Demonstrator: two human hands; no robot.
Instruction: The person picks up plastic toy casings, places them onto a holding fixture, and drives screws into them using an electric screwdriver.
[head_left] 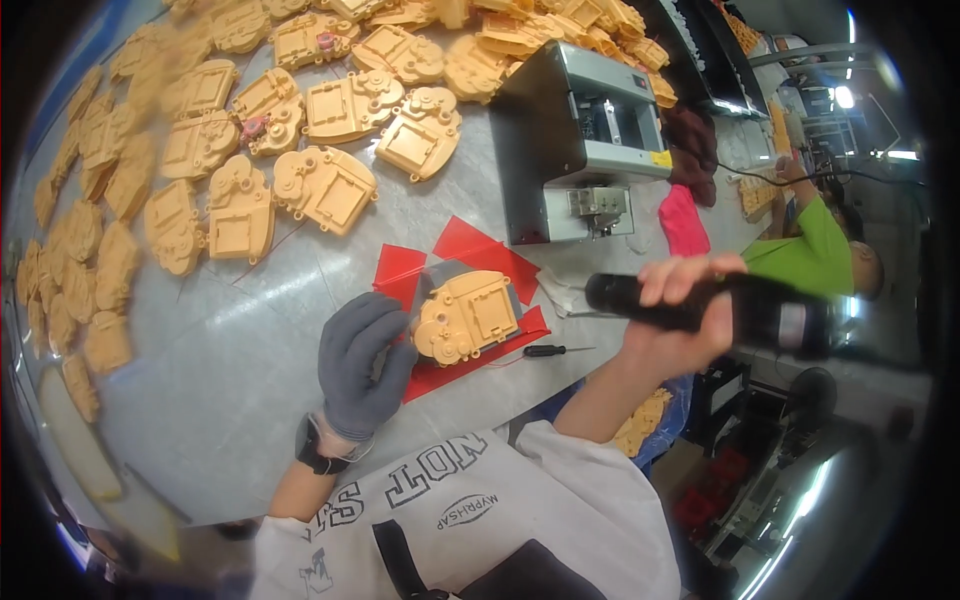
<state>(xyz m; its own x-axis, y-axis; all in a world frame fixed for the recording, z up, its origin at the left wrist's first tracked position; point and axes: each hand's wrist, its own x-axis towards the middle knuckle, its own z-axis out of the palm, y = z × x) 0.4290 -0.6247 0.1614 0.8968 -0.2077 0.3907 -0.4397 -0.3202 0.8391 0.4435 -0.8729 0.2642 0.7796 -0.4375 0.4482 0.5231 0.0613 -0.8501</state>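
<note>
An orange-yellow plastic housing with a square recess and round bosses lies in front of me on a grey fixture framed by red sheets. My left hand, in a grey glove, is at the housing's left edge. Its fingers are bent but apart, with nothing visible between them; whether the tips touch the housing I cannot tell. Raised off to the right, my bare right hand is wrapped round a black power screwdriver, blurred by motion. A small black-handled screwdriver lies beside the fixture.
Many similar housings cover the table's far and left sides, some with thin wires. A black-and-silver machine stands beyond the fixture. Pink cloth lies right of it. Another person in a green sleeve works farther right.
</note>
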